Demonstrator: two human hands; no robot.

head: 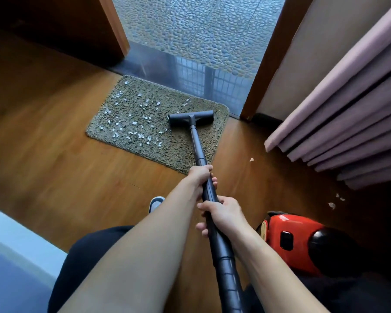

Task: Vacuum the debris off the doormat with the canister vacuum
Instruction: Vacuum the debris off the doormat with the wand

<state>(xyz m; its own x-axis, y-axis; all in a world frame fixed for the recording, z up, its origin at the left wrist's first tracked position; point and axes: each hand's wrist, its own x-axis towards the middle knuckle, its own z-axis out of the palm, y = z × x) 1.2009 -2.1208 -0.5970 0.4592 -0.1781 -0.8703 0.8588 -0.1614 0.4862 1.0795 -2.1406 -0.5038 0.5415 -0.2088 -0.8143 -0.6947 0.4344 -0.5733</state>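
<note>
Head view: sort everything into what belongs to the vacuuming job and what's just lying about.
Job: doormat, white debris on it, floor head, wand held by left hand and right hand, red canister.

Lying about: pink curtain, scraps on the bare floor beside it, slipper, door frame.

- One doormat, far on the floor.
- One wand with one floor head.
- One red canister, near right.
- Two hands: left hand, right hand.
- Several dozen white scraps on the doormat's left half, too many to count exactly.
- Four loose scraps on the floor, right.
- One curtain.
- One shoe toe.
</note>
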